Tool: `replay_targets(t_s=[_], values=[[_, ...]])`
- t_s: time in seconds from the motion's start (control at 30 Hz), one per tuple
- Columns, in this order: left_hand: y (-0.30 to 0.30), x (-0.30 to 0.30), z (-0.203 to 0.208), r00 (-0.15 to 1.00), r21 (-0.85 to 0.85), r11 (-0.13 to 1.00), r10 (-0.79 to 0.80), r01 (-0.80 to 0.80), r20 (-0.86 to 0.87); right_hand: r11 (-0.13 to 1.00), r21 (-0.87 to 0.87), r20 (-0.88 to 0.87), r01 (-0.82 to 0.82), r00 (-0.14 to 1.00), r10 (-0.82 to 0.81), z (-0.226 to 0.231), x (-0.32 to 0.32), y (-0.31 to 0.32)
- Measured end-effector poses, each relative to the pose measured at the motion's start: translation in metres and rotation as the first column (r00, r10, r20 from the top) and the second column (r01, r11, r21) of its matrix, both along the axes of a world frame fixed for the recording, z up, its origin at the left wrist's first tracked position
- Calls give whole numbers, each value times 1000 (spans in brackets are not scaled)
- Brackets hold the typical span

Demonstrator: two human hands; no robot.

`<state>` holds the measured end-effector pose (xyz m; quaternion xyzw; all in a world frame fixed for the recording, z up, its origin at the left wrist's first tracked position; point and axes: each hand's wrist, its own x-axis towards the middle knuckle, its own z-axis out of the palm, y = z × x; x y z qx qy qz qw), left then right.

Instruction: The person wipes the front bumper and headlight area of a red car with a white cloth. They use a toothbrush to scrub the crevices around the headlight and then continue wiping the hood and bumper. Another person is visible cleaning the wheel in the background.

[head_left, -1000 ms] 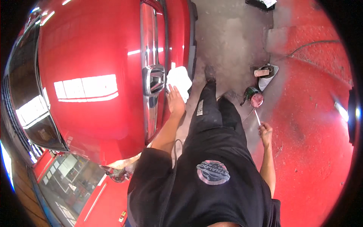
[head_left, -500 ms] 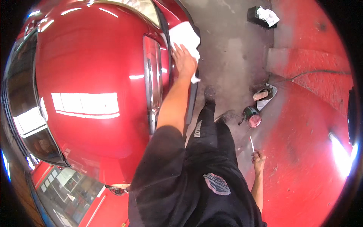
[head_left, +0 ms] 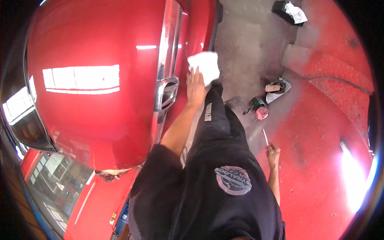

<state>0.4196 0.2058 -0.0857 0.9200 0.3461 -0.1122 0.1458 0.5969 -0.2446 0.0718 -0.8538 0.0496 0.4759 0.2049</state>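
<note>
My left hand [head_left: 196, 89] is on a folded white cloth [head_left: 207, 64], its fingers laid over the near edge. The cloth is beside the front bumper [head_left: 196, 34] of a glossy red car; whether it touches the paint I cannot tell. The chrome grille [head_left: 167, 93] is just left of that hand. Low on my other side, my right hand [head_left: 273, 154] has its fingers closed round a thin white stick [head_left: 265, 137] that points up and away. Beyond the stick's tip lies a dark can [head_left: 260, 109] with a pinkish end.
The red hood [head_left: 96, 52] fills the left, with its windshield [head_left: 18, 104] beyond. Past the can is a white container [head_left: 279, 93] with a tan block. A black box [head_left: 283, 12] holding white paper stands at far right. A dark cable [head_left: 340, 82] crosses the red-stained floor [head_left: 316, 160].
My left hand and the cloth have come nearer to me along the car's front. The view has shifted, with the grille now more in sight. My right hand still holds the stick.
</note>
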Motion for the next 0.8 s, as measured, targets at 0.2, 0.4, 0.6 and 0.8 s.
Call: replay_targets(t_s=[0.2, 0.4, 0.6, 0.8], values=[[-74, -107, 46, 942, -434, 873, 308, -225, 131, 997, 71, 34, -40, 999, 38, 2, 22, 18], [-25, -69, 133, 963, -115, 993, 28, 4, 269, 985, 146, 62, -90, 995, 82, 10, 24, 47], [-36, -126, 33, 990, -266, 954, 139, -140, -22, 990, 129, 65, -56, 997, 48, 5, 14, 37], [-44, -102, 16, 973, -6, 993, 113, -117, -203, 998, 57, 23, 20, 1000, -21, 4, -12, -1]])
